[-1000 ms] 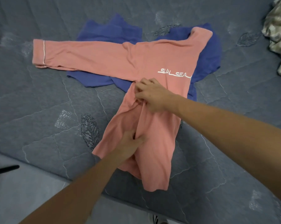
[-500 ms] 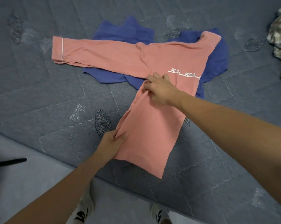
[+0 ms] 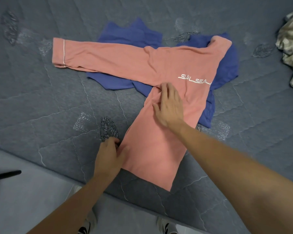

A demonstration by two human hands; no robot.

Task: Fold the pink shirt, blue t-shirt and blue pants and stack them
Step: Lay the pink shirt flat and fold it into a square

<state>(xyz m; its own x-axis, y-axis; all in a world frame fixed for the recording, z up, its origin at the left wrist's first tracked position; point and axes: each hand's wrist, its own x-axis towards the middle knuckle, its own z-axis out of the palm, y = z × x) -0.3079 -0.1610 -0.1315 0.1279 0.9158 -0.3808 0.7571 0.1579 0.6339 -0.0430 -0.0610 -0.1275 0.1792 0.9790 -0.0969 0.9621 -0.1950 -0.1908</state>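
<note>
Home bedroom, most likely. Work surface is a grey-blue quilted mattress [image 3: 41, 102] with stitched leaf motifs, no sheet on it, spreading under and around both hands. Its near edge drops to a pale grey smooth floor [image 3: 24, 200] below the wrists, where white sneakers with black stripes [image 3: 166, 227] stand. A crumpled beige-olive patterned cloth [image 3: 292, 43] lies far right of the hands. Household clothes spread on the mattress: a pink long-sleeved shirt [image 3: 159, 65] over blue garments [image 3: 134, 36].

pink shirt [image 3: 161, 68]: 1 | blue garments [image 3: 134, 36]: 1 heap (count unclear) | hands [image 3: 169, 107]: 2 | shoes [image 3: 166, 227]: 2
</note>
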